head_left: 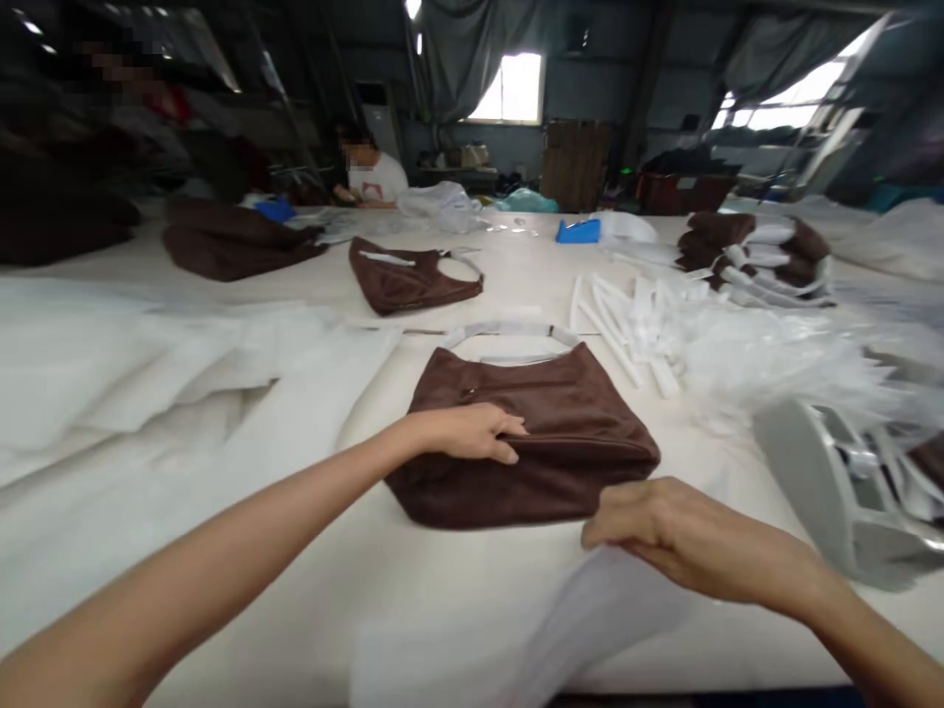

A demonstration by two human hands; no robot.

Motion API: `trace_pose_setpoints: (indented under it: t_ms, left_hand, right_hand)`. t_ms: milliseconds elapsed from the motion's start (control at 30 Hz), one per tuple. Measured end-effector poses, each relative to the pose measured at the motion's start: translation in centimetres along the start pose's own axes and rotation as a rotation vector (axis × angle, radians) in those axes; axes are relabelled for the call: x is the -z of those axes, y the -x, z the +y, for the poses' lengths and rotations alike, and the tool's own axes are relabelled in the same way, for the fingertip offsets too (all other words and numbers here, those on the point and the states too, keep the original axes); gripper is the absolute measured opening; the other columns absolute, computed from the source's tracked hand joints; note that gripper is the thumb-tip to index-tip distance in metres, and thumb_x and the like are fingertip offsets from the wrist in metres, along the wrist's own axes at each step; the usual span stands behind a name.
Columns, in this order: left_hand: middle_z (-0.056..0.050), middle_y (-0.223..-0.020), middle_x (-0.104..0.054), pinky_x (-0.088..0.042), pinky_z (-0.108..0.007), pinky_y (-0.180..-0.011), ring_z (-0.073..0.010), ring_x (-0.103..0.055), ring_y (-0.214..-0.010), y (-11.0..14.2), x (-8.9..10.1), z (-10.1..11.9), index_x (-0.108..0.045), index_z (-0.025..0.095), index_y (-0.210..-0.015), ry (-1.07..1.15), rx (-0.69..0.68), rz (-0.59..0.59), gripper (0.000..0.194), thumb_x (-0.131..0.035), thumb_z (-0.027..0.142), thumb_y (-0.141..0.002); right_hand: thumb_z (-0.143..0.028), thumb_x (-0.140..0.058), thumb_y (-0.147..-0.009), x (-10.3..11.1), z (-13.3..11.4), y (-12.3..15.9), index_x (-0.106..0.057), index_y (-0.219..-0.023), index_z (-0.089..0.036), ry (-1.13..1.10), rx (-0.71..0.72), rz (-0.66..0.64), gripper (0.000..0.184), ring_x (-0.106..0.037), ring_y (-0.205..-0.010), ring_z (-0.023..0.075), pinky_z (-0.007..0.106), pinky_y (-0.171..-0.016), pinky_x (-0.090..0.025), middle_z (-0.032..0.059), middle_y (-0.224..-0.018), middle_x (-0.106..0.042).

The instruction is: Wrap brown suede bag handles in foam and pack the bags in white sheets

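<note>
A dark brown handbag (546, 398) lies in front of me on the white table, its handle (501, 329) wrapped in white material and pointing away. My left hand (472, 433) is on the bag's middle, closed at the fold along its lower seam. Near the bag's lower right corner, my right hand (656, 531) is closed on a thin translucent white sheet (590, 610), which trails down toward the table's front edge. The sheet is blurred, so I cannot tell whether it is a plastic bag or a flat piece.
Another brown handbag (413, 275) lies farther back. White sheets (147, 393) cover the left side. To the right are a grey tape dispenser (833, 492), clear plastic bags (774, 354) and white strips (612, 324). Wrapped brown bags (752, 256) sit behind; a person (376, 177) works across the table.
</note>
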State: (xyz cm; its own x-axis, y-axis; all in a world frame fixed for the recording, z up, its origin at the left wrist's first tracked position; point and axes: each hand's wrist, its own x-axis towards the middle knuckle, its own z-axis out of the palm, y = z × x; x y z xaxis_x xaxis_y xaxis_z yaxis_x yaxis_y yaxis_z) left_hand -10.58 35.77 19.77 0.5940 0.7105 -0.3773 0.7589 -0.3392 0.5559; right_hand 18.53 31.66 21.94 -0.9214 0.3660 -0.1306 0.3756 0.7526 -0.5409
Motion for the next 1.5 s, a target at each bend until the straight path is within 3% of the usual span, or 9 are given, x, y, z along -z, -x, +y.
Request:
trace_pose_setpoints:
  t_ms: [267,467,600,700,867,1000,1200,1333,1500]
  left_hand:
    - [0.004,-0.081,-0.068,-0.045,-0.023,-0.073,-0.017,-0.06,-0.081,-1.7,1.8,0.5,-0.071,0.02,-0.089,0.117,0.028,-0.166,0.02,-0.061,0.025,-0.072]
    - [0.001,-0.095,-0.069,-0.045,-0.025,-0.08,-0.0172,-0.061,-0.089,-1.5,2.1,1.3,-0.068,0.019,-0.095,0.16,0.036,-0.113,0.024,-0.054,0.035,-0.082]
    - [-0.005,-0.101,-0.069,-0.046,-0.028,-0.074,-0.0238,-0.062,-0.093,-0.6,0.5,2.1,-0.062,0.018,-0.105,-0.157,0.067,-0.046,0.051,-0.071,0.055,-0.071]
    - [-0.009,-0.105,-0.068,-0.046,-0.031,-0.073,-0.0287,-0.062,-0.103,-0.2,-1.3,2.3,-0.058,0.018,-0.108,-0.446,0.117,0.109,0.045,-0.075,0.043,-0.074]
    - [-0.006,-0.105,-0.068,-0.047,-0.032,-0.071,-0.0276,-0.065,-0.102,0.1,-2.8,2.1,-0.055,0.02,-0.104,-0.493,0.124,0.186,0.025,-0.065,0.028,-0.083]
    - [-0.004,-0.102,-0.068,-0.043,-0.031,-0.062,-0.025,-0.067,-0.091,0.4,-3.4,2.1,-0.054,0.021,-0.098,-0.519,0.108,0.247,0.018,-0.061,0.021,-0.082]
    - [-0.004,-0.099,-0.066,-0.039,-0.03,-0.057,-0.0231,-0.066,-0.088,0.4,-4.0,1.8,-0.052,0.022,-0.095,-0.536,0.123,0.291,0.014,-0.058,0.02,-0.083]
    - [-0.002,-0.095,-0.063,-0.037,-0.029,-0.057,-0.021,-0.063,-0.086,0.5,-4.4,1.8,-0.051,0.022,-0.093,-0.545,0.09,0.323,0.012,-0.059,0.019,-0.084]
    - [-0.002,-0.088,-0.056,-0.034,-0.029,-0.054,-0.0194,-0.056,-0.08,0.8,-6.5,1.2,-0.051,0.021,-0.086,-0.654,0.017,0.452,0.011,-0.053,0.01,-0.086]
  right_hand:
    - [-0.017,-0.047,-0.096,-3.8,3.8,-6.5,-0.065,-0.097,-0.021,0.537,-0.187,0.343,0.019,-0.061,-0.063,0.0143,0.028,-0.051,-0.021,0.0011,-0.08,-0.068]
    - [-0.013,-0.048,-0.095,-6.0,4.7,-7.0,-0.058,-0.073,-0.019,0.774,0.038,0.701,0.025,-0.048,-0.049,0.0129,0.031,-0.053,-0.021,-0.002,-0.058,-0.055]
    - [-0.011,-0.049,-0.095,-6.1,4.5,-7.4,-0.054,-0.068,-0.02,0.824,0.109,0.805,0.028,-0.044,-0.052,0.0142,0.031,-0.058,-0.025,-0.0021,-0.057,-0.049]
    - [-0.01,-0.052,-0.093,-6.1,4.4,-7.8,-0.052,-0.066,-0.02,0.842,0.095,0.869,0.029,-0.043,-0.056,0.0154,0.031,-0.062,-0.028,-0.0015,-0.058,-0.047]
    - [-0.024,-0.065,-0.088,-5.6,4.2,-6.7,-0.064,-0.097,-0.016,0.771,-0.031,0.793,0.012,-0.053,-0.076,0.02,0.033,-0.068,-0.033,0.0054,-0.084,-0.063]
    - [-0.023,-0.075,-0.078,-4.6,5.2,-4.6,-0.048,-0.136,-0.016,0.742,-0.123,0.677,0.064,-0.054,-0.111,0.0288,0.042,-0.091,-0.036,0.0127,-0.123,-0.061]
    - [-0.013,-0.062,-0.087,-6.5,4.4,-3.1,-0.052,-0.128,-0.014,0.726,0.006,0.971,0.042,-0.054,-0.109,0.029,0.05,-0.099,-0.039,0.0153,-0.112,-0.062]
    - [-0.007,-0.044,-0.093,-10.1,2.0,-5.1,-0.059,-0.114,-0.013,0.532,0.29,0.731,0.027,-0.057,-0.085,0.0215,0.037,-0.076,-0.046,0.0102,-0.094,-0.065]
    - [-0.026,-0.049,-0.098,-11.8,2.7,-8.5,-0.053,-0.132,-0.015,0.407,0.111,0.481,0.036,-0.063,-0.094,0.0203,0.032,-0.079,-0.051,0.0096,-0.112,-0.068]
